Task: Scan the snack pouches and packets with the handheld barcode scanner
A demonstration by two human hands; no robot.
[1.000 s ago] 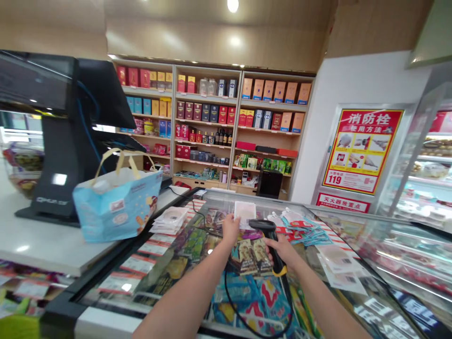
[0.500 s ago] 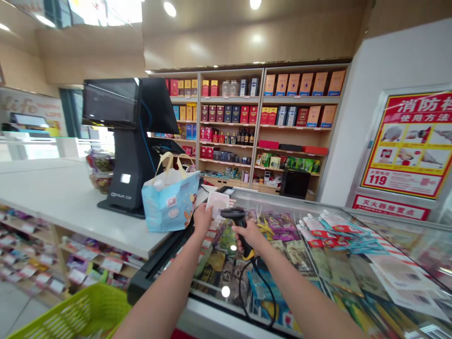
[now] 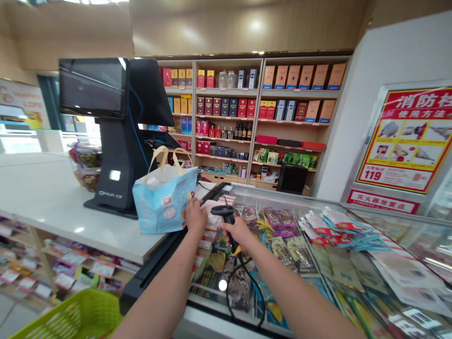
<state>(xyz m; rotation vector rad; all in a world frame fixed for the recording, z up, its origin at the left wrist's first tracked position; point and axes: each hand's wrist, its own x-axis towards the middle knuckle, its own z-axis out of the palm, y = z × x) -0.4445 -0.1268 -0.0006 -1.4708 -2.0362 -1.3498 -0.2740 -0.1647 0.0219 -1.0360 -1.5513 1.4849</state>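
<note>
My right hand [image 3: 237, 231] is wrapped round the handle of a black barcode scanner [image 3: 223, 211], held above the glass top of a display freezer [image 3: 208, 287]. The scanner's black cable [image 3: 262, 292] loops down below it. My left hand [image 3: 196, 215] is closed at the edge of a flat white packet [image 3: 210, 206], which is partly hidden behind the scanner head. Close beside the left fingers stands a light blue shopping bag [image 3: 164, 202] with yellow handles, upright on the white counter [image 3: 52, 193]. Whether those fingers touch the bag, I cannot tell.
A black checkout terminal [image 3: 113, 155] stands left of the bag, with a clear jar [image 3: 86, 165] behind it. Several pouches with red and white tops [image 3: 335, 226] lie on the glass at right. A green basket [image 3: 77, 313] sits low at left. Stocked shelves [image 3: 228, 120] line the back.
My left hand has turned and shifted left towards the bag, and the white packet has tilted lower behind the scanner. The scanner has moved slightly left in my right hand. The view has shifted too.
</note>
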